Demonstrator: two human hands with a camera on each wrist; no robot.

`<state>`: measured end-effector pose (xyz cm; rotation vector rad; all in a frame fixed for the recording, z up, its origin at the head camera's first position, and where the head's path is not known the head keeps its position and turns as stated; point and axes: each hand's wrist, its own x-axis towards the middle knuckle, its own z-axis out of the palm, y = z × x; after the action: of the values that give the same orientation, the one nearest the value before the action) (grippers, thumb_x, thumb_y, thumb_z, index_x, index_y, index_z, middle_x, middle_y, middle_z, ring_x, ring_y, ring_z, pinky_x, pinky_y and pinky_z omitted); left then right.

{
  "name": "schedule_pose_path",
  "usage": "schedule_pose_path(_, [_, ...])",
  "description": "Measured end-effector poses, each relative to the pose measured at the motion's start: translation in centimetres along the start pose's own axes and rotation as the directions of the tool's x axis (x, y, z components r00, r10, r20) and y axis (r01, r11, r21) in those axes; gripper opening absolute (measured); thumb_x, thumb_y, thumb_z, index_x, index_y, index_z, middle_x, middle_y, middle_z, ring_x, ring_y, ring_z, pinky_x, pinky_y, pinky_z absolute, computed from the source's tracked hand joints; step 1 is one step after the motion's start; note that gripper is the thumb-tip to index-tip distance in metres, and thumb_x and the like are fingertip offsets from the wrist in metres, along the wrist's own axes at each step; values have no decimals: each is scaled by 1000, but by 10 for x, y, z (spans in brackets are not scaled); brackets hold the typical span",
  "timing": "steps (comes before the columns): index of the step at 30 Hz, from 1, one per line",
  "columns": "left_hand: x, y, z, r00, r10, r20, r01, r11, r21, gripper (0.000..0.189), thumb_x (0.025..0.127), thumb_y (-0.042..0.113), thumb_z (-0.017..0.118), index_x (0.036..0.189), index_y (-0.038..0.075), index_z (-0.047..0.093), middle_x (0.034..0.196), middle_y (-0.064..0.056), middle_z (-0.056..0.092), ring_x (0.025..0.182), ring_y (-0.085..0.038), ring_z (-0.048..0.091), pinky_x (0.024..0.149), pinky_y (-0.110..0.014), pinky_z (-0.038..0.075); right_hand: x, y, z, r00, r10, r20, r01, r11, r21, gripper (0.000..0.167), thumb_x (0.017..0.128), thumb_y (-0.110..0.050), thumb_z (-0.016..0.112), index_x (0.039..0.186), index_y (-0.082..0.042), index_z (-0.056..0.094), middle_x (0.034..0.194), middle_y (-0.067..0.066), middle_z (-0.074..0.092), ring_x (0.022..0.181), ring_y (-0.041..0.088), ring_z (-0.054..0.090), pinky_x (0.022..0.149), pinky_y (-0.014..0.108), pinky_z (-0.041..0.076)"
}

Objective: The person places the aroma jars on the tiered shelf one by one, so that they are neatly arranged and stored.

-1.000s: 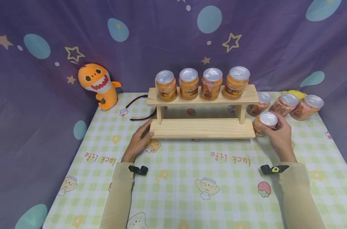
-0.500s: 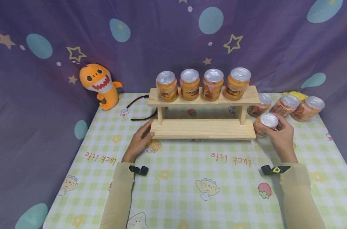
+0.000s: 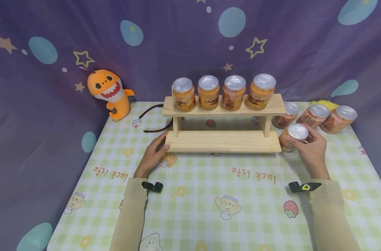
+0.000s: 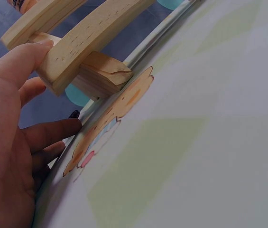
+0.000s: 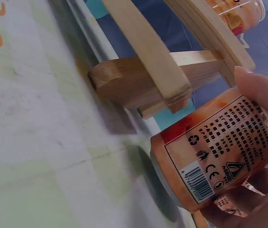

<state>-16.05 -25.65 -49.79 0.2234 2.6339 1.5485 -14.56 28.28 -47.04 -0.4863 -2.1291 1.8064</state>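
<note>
At the far left an orange plush shark [image 3: 112,94] leans against the backdrop, with a thin dark curved band [image 3: 154,131] lying to the right of it. Next comes the person's left hand [image 3: 152,151], fingers loosely extended and not wrapped round anything, thumb and forefinger touching the left end of the lower board [image 3: 222,141] of a two-tier wooden stand [image 3: 209,113].

Four silver-lidded cans [image 3: 208,101] stand upright in a row on the narrow upper tier. These look to me like the ones most at risk: a hard knock on the frame could rock them, and the left hand's light contact may not steady it enough.

Just off the lower board's right end is the held can [image 3: 298,131] — fingers and thumb of the right hand [image 3: 314,150] curl firmly round it, and it leans a little. I cannot tell whether its base meets the tablecloth [image 3: 203,205]. Shifted left this low, it might strike the board's end and skew the stand.

Behind it, three more cans [image 3: 313,116] crowd the right side, a yellow thing [image 3: 325,104] showing beyond — a careless backward swing of the knuckles could tip one.
</note>
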Motion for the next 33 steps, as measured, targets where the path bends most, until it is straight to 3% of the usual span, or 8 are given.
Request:
schedule_pose_path(11, [-1,8,0,1000,-20,7,20,1000,2,58,103,21,56,157,21,36,163,-11,35,152,-34,30,127,-55,17,-5,-17,-7,999,-1,-48,-2,999,-46,62,71,-2,88,128,-15,67,97,-23,67,90,-4,62,70,4,49])
schedule_pose_path(17, [0,1,0,1000,12,-4,-12,1000,-10,57,102,27,59,155,30,39,162,-6,38,151,-31,32,126,-55,18,-8,-31,-9,998,-18,-66,12,995,-96,64,73,-4,88,132,-18,66,101,-25,65,94,-5,61,76,4,47])
schedule_pose_path(22, [0,2,0,1000,4,-2,-5,1000,-4,57,102,32,59,155,33,38,163,-6,37,152,-31,31,126,-56,17,-11,-43,-9,997,13,-75,-10,999,46,65,69,4,87,129,-14,68,103,-19,68,91,-2,62,71,4,49])
schedule_pose_path(26, [0,2,0,1000,12,-2,-12,1000,0,57,102,32,58,155,33,38,163,-7,37,152,-32,31,126,-56,17,-13,-50,-8,997,-11,-76,24,984,174,64,66,12,86,125,-8,70,104,-13,70,91,1,65,71,6,50])
schedule_pose_path(33, [-1,0,0,1000,8,1,-8,1000,20,56,102,35,57,155,35,38,164,-4,35,153,-32,30,125,-58,20,-18,-61,-5,996,-69,-60,79,978,193,64,65,15,84,124,-7,71,109,-11,71,97,3,65,73,6,51])
